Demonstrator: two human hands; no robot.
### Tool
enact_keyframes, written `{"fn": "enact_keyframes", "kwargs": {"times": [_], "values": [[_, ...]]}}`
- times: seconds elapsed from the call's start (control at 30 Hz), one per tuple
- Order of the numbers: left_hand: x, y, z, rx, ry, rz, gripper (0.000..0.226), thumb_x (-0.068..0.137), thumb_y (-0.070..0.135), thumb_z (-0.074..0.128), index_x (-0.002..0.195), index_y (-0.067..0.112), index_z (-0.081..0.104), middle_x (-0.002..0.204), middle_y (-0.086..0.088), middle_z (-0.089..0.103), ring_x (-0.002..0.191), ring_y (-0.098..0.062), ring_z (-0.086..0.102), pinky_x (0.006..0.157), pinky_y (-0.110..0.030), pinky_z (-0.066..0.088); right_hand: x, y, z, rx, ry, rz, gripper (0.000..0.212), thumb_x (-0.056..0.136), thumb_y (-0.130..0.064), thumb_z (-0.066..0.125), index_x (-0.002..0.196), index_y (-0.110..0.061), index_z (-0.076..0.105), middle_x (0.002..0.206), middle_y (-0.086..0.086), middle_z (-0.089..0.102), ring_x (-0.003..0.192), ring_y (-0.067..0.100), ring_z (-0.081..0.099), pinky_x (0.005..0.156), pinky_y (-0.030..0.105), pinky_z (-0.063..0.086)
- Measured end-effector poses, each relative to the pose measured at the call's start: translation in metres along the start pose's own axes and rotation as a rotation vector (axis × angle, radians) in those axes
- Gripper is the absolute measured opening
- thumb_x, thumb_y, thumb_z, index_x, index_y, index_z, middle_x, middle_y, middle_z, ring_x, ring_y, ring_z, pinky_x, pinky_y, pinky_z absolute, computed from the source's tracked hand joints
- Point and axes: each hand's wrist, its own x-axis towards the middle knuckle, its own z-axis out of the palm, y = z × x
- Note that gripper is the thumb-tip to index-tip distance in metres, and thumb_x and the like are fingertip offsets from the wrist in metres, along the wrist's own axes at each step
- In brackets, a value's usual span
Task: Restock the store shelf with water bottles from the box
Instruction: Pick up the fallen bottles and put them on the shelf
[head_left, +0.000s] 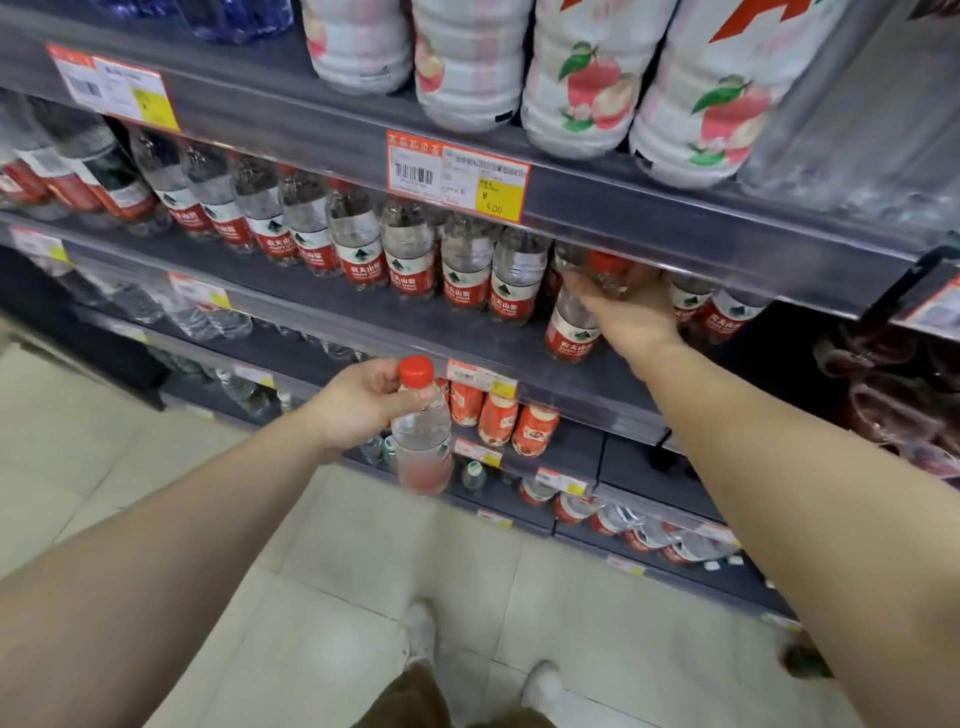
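Observation:
My left hand (363, 400) grips a clear water bottle (422, 441) with a red cap and red label by its neck, held upright in front of the shelves. My right hand (626, 312) reaches onto the dark middle shelf (415, 317) and is closed around the top of a second water bottle (571, 327), which stands tilted near the shelf's front right. A row of matching red-label water bottles (410, 260) lines the back of that shelf. The box is not in view.
Large peach-print bottles (582, 78) fill the shelf above, with a price tag (457, 176) on its edge. Lower shelves hold small red-label drinks (498, 421) and more bottles. Pale floor tiles (104, 441) and my shoes (421, 634) lie below.

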Motion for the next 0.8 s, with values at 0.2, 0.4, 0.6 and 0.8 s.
{"fn": "enact_keyframes", "kwargs": {"times": [0.2,0.4,0.6,0.8], "values": [[0.013,0.009,0.005,0.013,0.033,0.017,0.017,0.088,0.024,0.069,0.104,0.020,0.070,0.099,0.003,0.076,0.094,-0.013,0.069,0.091,-0.034,0.051,-0.003,0.053,0.020,-0.105,-0.100,0.054,0.063,0.072,-0.035,0.082,0.126,-0.018,0.054,0.127,0.001,0.063,0.118,0.020,0.059,0.096,0.027,0.044],[0.025,0.016,-0.001,0.013,0.003,0.030,0.024,0.090,0.022,0.067,0.110,0.010,0.067,0.102,-0.003,0.075,0.094,-0.015,0.069,0.091,-0.034,0.051,0.008,0.065,0.034,-0.133,-0.030,0.077,0.055,0.078,-0.030,0.078,0.125,-0.014,0.055,0.128,0.005,0.063,0.119,0.026,0.058,0.092,0.027,0.043],[0.026,0.012,-0.008,-0.009,0.003,0.011,0.020,0.087,0.021,0.069,0.106,0.013,0.069,0.091,0.006,0.075,0.085,-0.007,0.069,0.087,-0.029,0.052,0.023,0.058,0.046,-0.168,0.012,0.069,0.055,0.082,-0.033,0.075,0.128,-0.014,0.052,0.128,0.005,0.062,0.119,0.028,0.057,0.096,0.031,0.046],[0.029,0.013,-0.013,0.021,-0.002,-0.013,0.023,0.085,0.024,0.071,0.107,0.016,0.069,0.099,0.003,0.076,0.098,-0.016,0.069,0.100,-0.041,0.049,0.030,0.057,0.051,-0.207,0.017,0.048,0.057,0.082,-0.034,0.073,0.131,-0.016,0.050,0.132,0.004,0.060,0.123,0.027,0.055,0.098,0.032,0.044]]}}
